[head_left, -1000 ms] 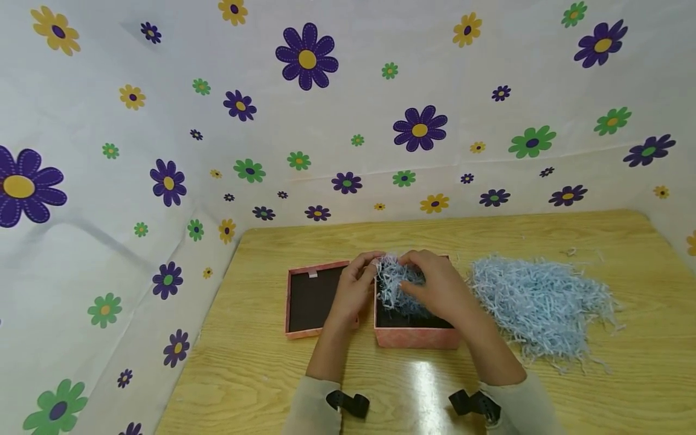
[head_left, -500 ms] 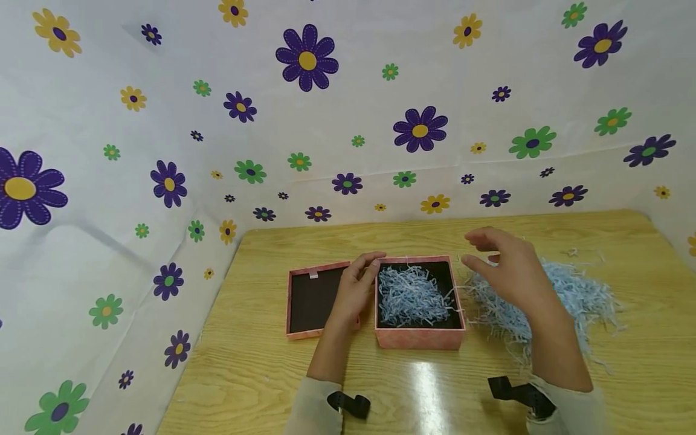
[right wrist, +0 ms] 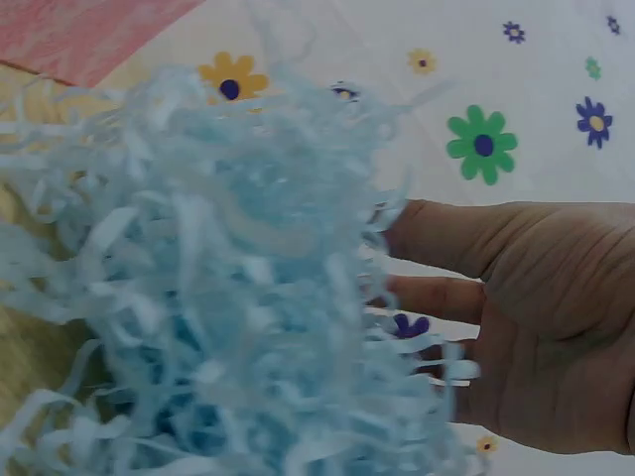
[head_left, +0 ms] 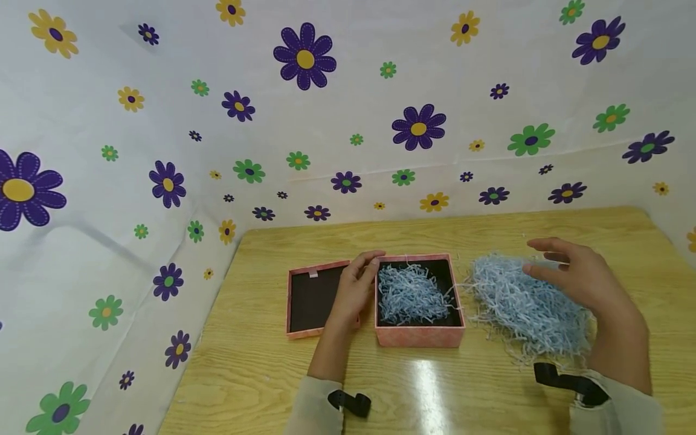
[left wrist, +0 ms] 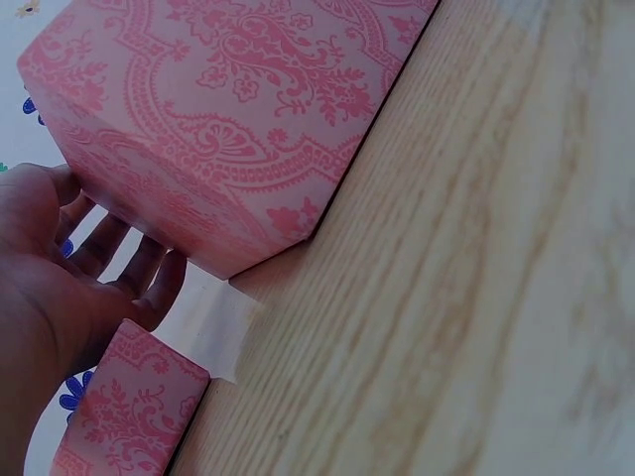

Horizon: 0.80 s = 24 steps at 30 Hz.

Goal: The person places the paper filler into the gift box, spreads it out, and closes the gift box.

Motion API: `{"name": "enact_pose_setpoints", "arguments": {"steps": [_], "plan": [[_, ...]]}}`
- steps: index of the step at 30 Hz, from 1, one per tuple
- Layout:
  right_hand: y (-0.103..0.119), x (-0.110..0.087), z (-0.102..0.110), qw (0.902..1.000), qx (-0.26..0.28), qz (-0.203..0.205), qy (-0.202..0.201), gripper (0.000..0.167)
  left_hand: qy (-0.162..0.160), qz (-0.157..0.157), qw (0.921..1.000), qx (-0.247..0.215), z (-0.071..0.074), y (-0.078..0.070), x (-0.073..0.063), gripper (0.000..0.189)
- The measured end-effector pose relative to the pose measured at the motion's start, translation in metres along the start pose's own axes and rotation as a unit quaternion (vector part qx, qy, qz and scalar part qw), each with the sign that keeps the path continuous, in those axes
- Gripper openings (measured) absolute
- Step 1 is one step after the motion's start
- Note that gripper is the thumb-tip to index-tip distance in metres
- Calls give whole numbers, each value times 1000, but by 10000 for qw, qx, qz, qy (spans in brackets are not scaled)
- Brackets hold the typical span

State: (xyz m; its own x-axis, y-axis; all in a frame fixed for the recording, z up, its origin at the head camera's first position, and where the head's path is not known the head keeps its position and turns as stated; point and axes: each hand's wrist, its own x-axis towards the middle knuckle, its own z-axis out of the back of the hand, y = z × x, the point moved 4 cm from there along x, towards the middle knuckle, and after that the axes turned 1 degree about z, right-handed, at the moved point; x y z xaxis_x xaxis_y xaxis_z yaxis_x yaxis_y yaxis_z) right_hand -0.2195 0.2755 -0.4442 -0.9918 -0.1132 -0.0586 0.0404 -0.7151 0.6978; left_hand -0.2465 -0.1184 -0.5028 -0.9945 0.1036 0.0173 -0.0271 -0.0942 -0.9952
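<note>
A pink patterned box (head_left: 418,336) with a dark inside holds a loose heap of light blue shredded paper (head_left: 410,293). My left hand (head_left: 356,287) holds the box at its far left corner, thumb near the rim; the left wrist view shows fingers (left wrist: 164,283) against the pink wall. Over a larger pile of the same shredded paper (head_left: 511,290), right of the box, hovers my right hand (head_left: 584,278), thumb and fingers apart and loosely bent. In the right wrist view the shreds (right wrist: 248,278) hide its fingertips.
Left of the box lies its shallow lid (head_left: 312,302), dark inside up, partly behind my left forearm. Loose strands hang over the box's right wall towards the pile. The wooden table (head_left: 261,368) meets a flower-print curtain (head_left: 370,169) at its back and left.
My right hand has left the box, where its paper now lies spread lower, and has moved right to above the loose pile. The left hand stays at the box.
</note>
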Motion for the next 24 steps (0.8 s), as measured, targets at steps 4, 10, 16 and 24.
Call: {"name": "enact_pose_setpoints", "arguments": {"steps": [4,10,16,24], "plan": [[-11,9,-14,9990,-106,148,411,66,-13,47,10000,-25,0,1,0,30],[-17,15,-27,9987,-415,240,171,38,-1,12,10000,-47,0,3,0,32],[-6,6,-8,9964,-256,77,-801,24,37,-148,9999,16,0,2,2,35],[26,-11,20,9808,1,-89,-1949,30,-1,-166,9999,-11,0,0,3,33]]}}
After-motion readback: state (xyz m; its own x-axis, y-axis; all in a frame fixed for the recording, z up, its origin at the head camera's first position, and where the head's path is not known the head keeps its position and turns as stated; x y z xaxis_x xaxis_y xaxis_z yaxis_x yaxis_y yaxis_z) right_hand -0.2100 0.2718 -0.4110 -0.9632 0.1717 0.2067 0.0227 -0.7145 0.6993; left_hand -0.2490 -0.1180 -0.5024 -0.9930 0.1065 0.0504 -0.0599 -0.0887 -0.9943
